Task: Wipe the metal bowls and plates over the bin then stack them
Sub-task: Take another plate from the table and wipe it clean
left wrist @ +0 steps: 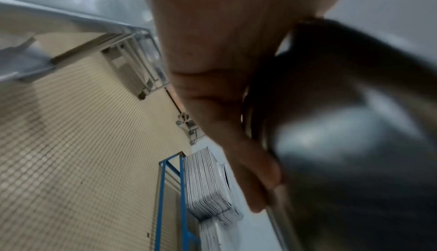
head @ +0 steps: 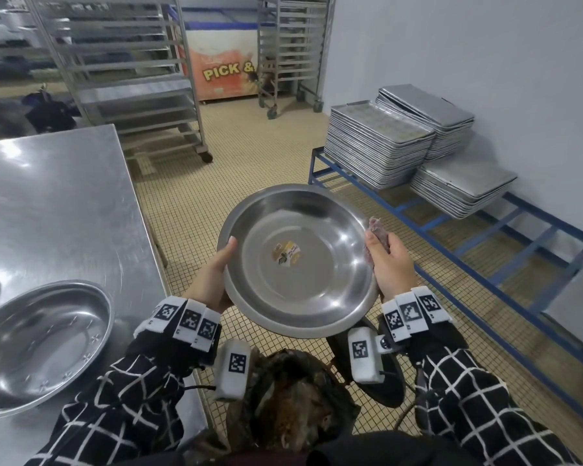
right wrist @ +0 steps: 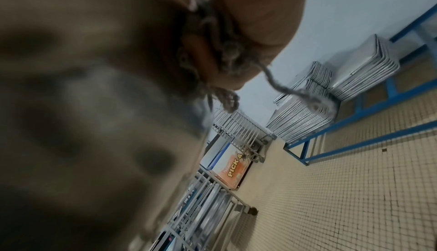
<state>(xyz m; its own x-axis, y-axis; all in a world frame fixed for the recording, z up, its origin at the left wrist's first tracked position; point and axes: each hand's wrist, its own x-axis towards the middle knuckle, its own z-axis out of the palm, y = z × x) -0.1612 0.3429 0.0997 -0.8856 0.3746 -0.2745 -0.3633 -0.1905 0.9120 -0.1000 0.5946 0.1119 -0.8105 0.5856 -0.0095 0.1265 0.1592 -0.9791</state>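
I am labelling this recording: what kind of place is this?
Probably a commercial bakery or kitchen back room: wheeled tray racks, piles of metal baking trays on a blue frame, a steel worktable.

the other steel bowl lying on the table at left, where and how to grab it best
Take the shallow round steel bowl by its thin rolled rim on the near right edge, coming from the right with the thumb inside and the fingers under the lip. It lies open side up near the steel table's edge, so that rim is likely the closest, most exposed grip.

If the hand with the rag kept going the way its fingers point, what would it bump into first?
Probably nothing close: the right hand, gripping the rag, points past the metal bowl's rim toward the blue rack. Depth is unclear.
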